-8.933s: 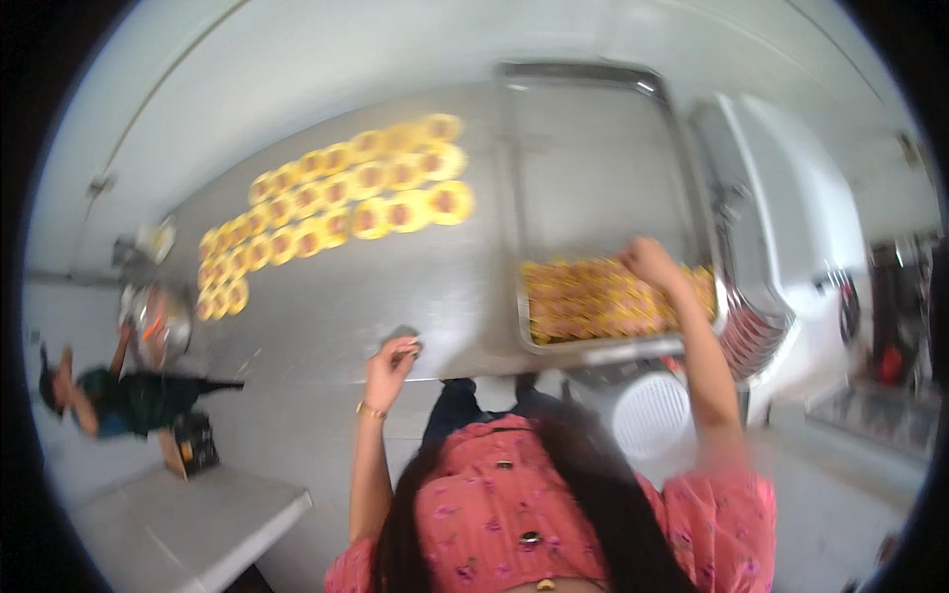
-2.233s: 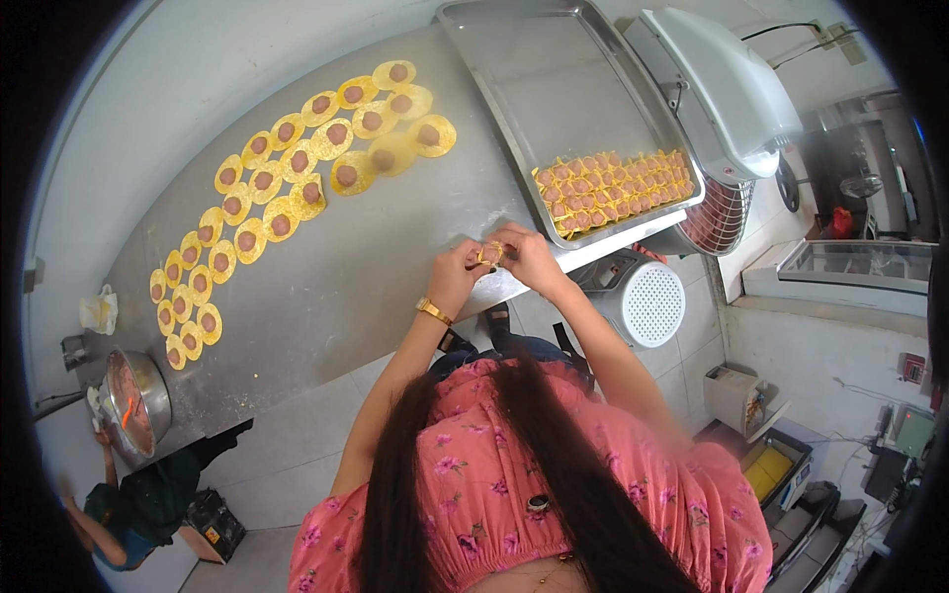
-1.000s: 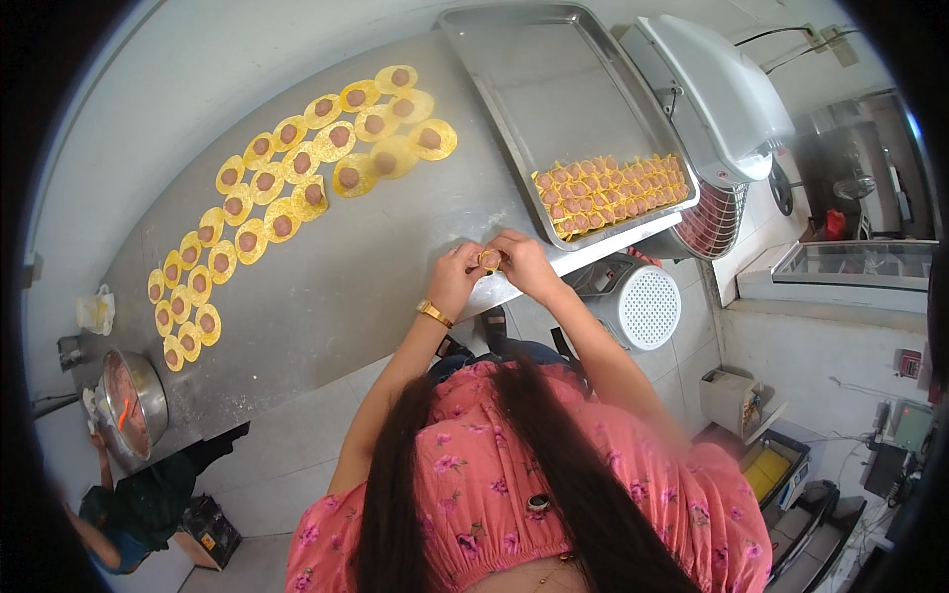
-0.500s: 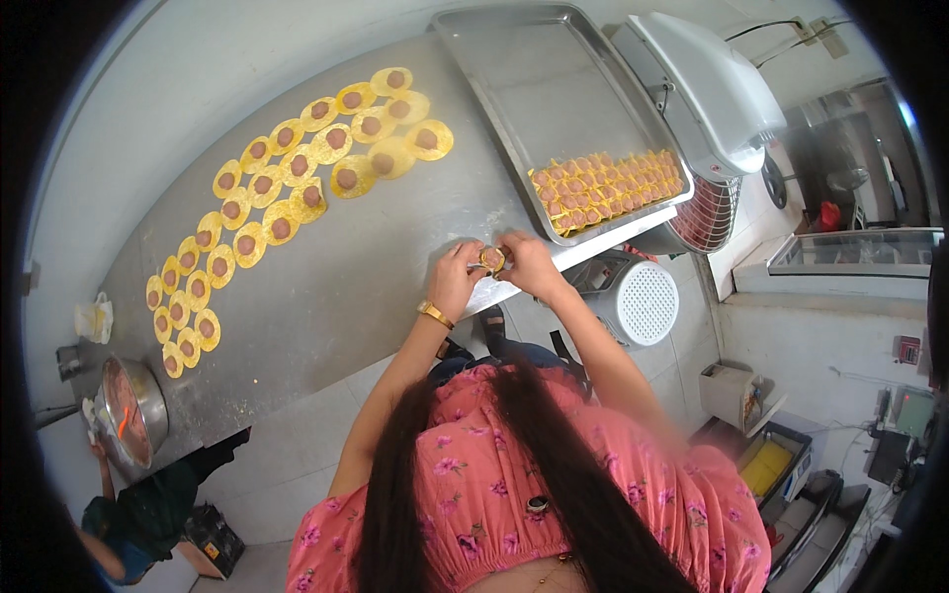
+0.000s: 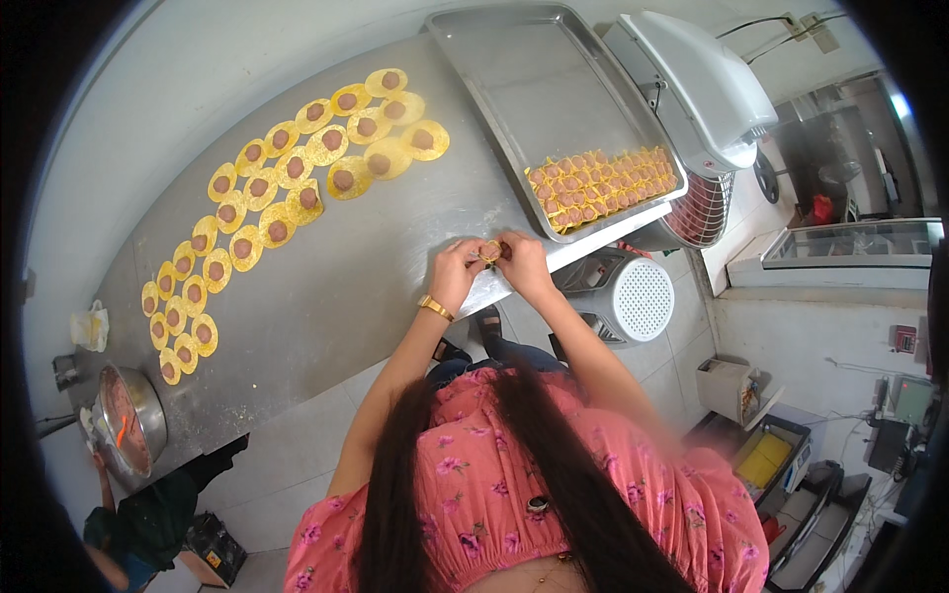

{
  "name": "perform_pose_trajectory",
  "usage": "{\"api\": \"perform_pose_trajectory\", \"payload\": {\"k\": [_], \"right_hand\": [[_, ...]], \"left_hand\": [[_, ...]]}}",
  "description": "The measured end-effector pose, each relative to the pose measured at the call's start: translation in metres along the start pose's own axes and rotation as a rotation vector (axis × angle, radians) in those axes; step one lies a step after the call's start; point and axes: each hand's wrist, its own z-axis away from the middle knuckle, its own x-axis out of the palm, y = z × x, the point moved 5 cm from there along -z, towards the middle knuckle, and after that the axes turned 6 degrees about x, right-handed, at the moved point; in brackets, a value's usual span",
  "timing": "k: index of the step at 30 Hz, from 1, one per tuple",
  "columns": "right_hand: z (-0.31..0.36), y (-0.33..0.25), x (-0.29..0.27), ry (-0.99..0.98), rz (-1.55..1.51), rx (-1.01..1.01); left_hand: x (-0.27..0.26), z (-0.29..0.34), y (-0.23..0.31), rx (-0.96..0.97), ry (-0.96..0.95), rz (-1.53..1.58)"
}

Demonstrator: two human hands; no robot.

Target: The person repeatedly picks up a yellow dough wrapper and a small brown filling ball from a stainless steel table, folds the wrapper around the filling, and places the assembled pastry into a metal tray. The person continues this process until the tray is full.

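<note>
Off the tray (image 5: 534,84) since the earliest view — the right hand (image 5: 524,265) has swung over to meet the left hand (image 5: 455,275) above the near edge of the metal table (image 5: 326,287). Both are drawn in now, fingers bent and nearly meeting, pinching one small yellow-wrapped piece (image 5: 489,251) with pink filling on top. It sits right between the fingertips, and they cover much of its sides; its underside is out of sight, and which fingers bear on it I can't tell.

Up to the right, finished pieces (image 5: 598,188) pack the tray's near end, so tight that single ones blur together. Off to the left lie flat yellow wrappers (image 5: 343,181), each topped with pink filling — a couple at the right end look hazy. Far left, a metal bowl (image 5: 150,413) shows an orange thing (image 5: 124,429), hard to make out, and a co-worker in dark green (image 5: 148,514) is cut off by the dark rim.
</note>
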Motion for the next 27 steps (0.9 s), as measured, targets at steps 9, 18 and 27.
{"api": "perform_pose_trajectory", "payload": {"k": [9,18,27], "right_hand": [[-0.001,-0.007,-0.001,0.064,-0.051,-0.109],[0.000,-0.014,-0.002,0.097,0.017,-0.097],[-0.001,-0.017,-0.008,0.028,-0.032,-0.150]], "left_hand": [[0.000,-0.002,-0.001,-0.091,0.011,0.024],[-0.001,-0.003,0.002,-0.079,0.051,-0.034],[-0.001,0.001,-0.003,-0.090,0.028,0.021]]}}
